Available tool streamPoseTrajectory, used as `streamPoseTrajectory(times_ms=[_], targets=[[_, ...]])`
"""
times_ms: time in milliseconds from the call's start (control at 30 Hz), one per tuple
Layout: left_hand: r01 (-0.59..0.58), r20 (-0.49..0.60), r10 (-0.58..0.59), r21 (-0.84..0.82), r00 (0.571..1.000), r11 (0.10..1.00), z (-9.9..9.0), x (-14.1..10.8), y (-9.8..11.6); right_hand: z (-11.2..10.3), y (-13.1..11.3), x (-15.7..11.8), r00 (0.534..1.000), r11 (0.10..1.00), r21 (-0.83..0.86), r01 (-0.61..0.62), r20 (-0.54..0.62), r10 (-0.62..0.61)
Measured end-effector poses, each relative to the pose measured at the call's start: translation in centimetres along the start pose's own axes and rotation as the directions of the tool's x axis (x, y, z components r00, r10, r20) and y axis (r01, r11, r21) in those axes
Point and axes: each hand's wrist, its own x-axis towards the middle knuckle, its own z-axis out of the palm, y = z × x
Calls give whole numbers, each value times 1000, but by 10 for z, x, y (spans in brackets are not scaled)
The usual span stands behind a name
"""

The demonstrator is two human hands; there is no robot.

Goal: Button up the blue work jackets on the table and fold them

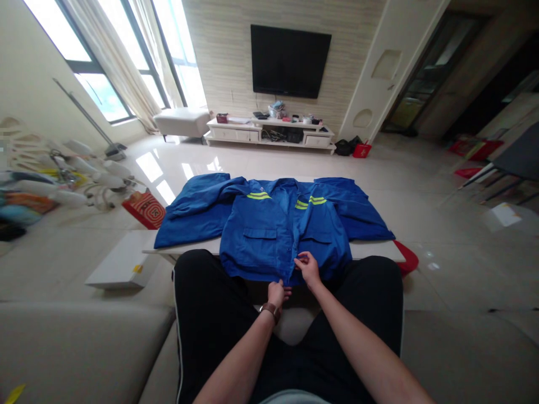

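A blue jacket (261, 252) with yellow-green stripes on its chest lies front up, collar away from me, on a white table (377, 251). Its front edges meet near the middle, and the upper part gapes at the collar. My left hand (278, 294), with a brown watch on the wrist, is closed on the jacket's bottom hem. Slightly higher and to the right, my right hand (308, 268) pinches the front edge near the lower buttons. More blue cloth (191, 221) lies at the left end of the table and under the right sleeve.
My knees are against the near table edge. A white box (120, 264) and a red patterned bag (145, 210) stand on the floor at left. Something red (406, 258) shows by the table's right end. Farther off are a TV stand (236, 134) and a television (290, 60).
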Motion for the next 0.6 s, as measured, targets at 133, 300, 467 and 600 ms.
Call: streamPoseTrajectory(times_ms=[133,300,467,600], targets=[[19,7,-19,-4,1000,1000,-2,-3,3,-1,0,-2,998,998,44,-38,-54,40],[37,13,-37,-6,999,999,0,-5,9,0,4,-4,993,999,38,-33,-110,37],[43,27,-42,-27,999,999,2,-5,9,0,10,-2,991,999,15,-52,-123,53],[57,32,-56,-40,998,998,3,-5,8,0,16,0,990,998,-8,-66,-122,64]])
